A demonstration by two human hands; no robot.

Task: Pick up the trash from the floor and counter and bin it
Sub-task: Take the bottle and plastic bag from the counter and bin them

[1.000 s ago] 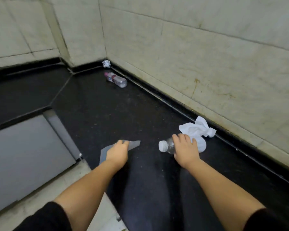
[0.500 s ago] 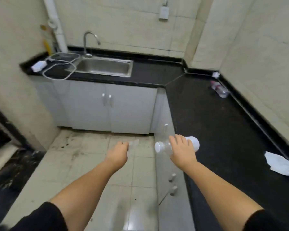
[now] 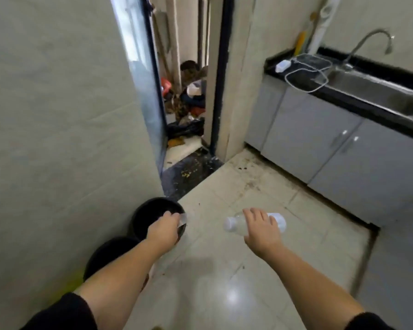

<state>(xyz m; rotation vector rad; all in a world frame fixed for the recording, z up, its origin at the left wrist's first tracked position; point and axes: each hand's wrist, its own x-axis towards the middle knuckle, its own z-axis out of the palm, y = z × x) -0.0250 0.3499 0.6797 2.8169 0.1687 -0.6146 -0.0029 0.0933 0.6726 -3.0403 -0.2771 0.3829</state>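
The left hand (image 3: 163, 231) pinches a thin clear plastic scrap (image 3: 183, 219) over the round black bin (image 3: 143, 210); it could flutter wide. The right hand (image 3: 260, 231) clamps a clear plastic bottle (image 3: 234, 226), well short of it.

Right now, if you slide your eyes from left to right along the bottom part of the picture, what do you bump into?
Nearer black bin → farther black bin → left hand pinching a clear wrapper → right hand around a plastic bottle → grey cabinet.
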